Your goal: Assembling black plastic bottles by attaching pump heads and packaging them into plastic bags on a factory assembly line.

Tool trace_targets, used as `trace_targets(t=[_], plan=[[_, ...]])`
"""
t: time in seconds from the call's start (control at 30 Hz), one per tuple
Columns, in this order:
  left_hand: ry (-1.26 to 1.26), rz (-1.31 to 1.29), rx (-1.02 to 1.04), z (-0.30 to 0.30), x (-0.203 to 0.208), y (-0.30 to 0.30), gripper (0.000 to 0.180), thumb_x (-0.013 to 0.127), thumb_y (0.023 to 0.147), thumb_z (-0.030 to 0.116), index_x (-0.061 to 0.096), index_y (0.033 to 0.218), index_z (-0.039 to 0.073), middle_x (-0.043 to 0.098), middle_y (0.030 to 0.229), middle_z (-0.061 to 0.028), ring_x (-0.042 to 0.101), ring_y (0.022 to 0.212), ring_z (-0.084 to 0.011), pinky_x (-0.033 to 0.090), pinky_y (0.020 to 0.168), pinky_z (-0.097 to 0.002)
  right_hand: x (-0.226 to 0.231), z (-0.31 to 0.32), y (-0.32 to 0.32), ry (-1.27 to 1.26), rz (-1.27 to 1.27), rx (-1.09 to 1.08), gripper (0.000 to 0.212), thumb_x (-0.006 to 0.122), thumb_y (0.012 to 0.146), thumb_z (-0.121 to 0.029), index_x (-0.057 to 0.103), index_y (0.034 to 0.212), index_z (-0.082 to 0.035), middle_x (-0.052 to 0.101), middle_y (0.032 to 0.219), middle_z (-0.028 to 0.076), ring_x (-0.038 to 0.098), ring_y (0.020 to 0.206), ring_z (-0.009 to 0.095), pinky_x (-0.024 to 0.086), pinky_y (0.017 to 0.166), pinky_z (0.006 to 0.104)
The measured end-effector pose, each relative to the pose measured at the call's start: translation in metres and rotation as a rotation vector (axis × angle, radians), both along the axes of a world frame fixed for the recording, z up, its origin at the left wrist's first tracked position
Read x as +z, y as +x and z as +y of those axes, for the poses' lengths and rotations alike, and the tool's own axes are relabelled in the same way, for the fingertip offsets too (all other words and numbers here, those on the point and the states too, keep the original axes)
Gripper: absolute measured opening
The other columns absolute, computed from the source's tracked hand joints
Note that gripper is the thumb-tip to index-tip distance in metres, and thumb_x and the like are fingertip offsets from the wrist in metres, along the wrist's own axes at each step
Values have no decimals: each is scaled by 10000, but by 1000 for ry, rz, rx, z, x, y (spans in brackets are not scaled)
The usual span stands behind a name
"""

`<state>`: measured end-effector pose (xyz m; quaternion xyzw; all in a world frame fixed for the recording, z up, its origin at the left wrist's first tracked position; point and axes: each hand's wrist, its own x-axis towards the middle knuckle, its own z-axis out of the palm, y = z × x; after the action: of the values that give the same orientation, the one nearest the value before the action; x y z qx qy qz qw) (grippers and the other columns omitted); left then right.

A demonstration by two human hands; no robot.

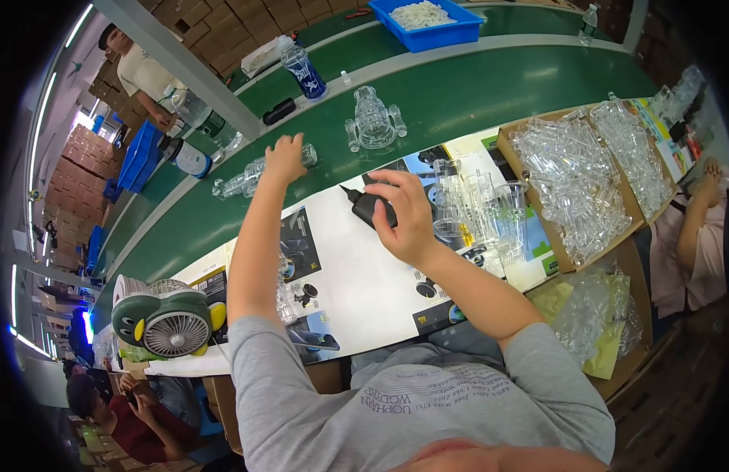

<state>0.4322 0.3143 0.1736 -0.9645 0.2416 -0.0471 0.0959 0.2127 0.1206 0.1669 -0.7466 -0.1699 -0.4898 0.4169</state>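
My left hand [286, 160] reaches over the green work surface, fingers curled down onto a clear, bottle-like piece [245, 182]; its rounded end shows past my fingers, and the middle is hidden by my hand. My right hand [407, 216] curves around a small black bottle [367, 208] with a thin pointed nozzle, thumb on one side and fingers on the other. The bottle tilts over the white printed sheet [341, 259], nozzle toward the upper left. Beyond my hands stands a clear assembled piece [374, 122] with a small tube at each side.
Clear cups and tubes [478, 204] stand right of my right hand. A cardboard box [573, 256] full of clear parts lies farther right. A drink bottle [303, 72], a dark jar [187, 157] and a blue bin [427, 35] are beyond. A green fan [171, 318] stands left.
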Motion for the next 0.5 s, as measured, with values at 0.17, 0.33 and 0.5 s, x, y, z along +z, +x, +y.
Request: trace_targets(t=[0.17, 0.33, 0.5], plan=[[-177, 101, -534, -32, 44, -71, 679, 773, 576, 92, 510, 1201, 89, 531, 1240, -100, 407, 1266, -291, 347, 1012, -478, 1, -5, 2, 91, 9, 6, 277, 543, 743, 54, 557, 1006, -32, 558, 1086, 144, 527, 979, 305, 431, 846, 373], [10, 130, -711, -58, 25, -131, 613, 750, 580, 51, 536, 1152, 98, 534, 1246, -55, 388, 1292, -241, 322, 1042, -472, 2, -5, 2, 144, 47, 23, 271, 499, 783, 40, 543, 1044, -20, 549, 1115, 144, 512, 1021, 306, 395, 904, 378], [-18, 130, -730, -51, 1, -136, 544, 770, 569, 81, 549, 1065, 94, 572, 1086, -37, 493, 1161, -219, 333, 1036, -467, 2, -5, 4, 153, 90, 34, 319, 477, 775, 41, 542, 1078, -36, 542, 1153, 131, 511, 1032, 301, 424, 855, 363]])
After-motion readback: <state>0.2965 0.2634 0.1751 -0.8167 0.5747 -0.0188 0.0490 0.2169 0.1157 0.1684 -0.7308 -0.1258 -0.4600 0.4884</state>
